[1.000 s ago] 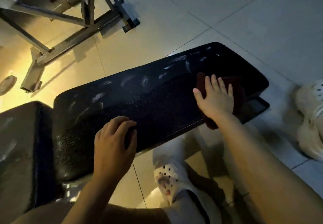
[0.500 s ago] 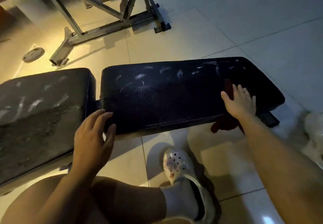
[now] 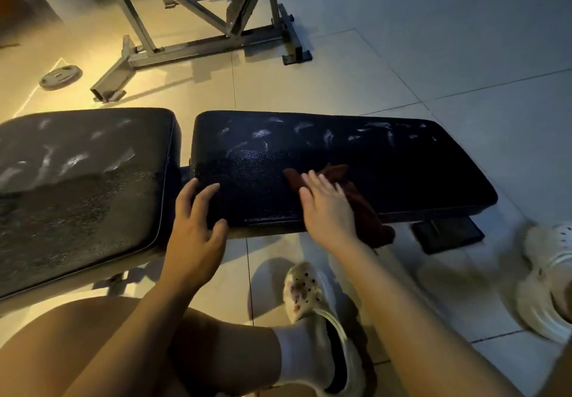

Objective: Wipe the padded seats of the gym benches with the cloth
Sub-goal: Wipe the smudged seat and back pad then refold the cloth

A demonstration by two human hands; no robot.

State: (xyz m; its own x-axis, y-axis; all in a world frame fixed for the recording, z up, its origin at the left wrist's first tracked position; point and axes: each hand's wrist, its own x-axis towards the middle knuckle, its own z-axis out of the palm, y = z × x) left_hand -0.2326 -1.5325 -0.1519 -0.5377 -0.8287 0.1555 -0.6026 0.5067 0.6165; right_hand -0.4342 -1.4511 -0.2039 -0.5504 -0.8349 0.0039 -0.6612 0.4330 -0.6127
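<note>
1. Head view, cloth [image 3: 362, 207]: dark red, limp and rumpled. It lies on the near half of the right pad [image 3: 340, 161], with its lower part hanging over the pad's near edge. Judged light, soft and easily bunched, so best handled under a flat palm rather than by a corner.
2. Head view, right pad: black, textured, cushioned. Pale smears run along its far strip; the near strip looks darker and even. Judged firm enough to take pressure, and possibly slick where damp.
3. Head view, left pad [image 3: 77, 186]: black, just beside the right pad with a narrow gap between. Pale smears on its far half. No cloth on it.
4. Head view, right hand [image 3: 328, 210]: fingers straight and close together, palm down, pressing the cloth onto the pad. Blurred at the fingertips.
5. Head view, left hand [image 3: 195, 220]: fingers spread and slightly bent, resting on the near left corner of the right pad, thumb at the near edge. Holds nothing; judged to be bracing.
6. Head view, floor [image 3: 433, 56]: tiled. It bears a metal frame [image 3: 201, 46] and a weight plate [image 3: 61, 78] beyond the pads.
</note>
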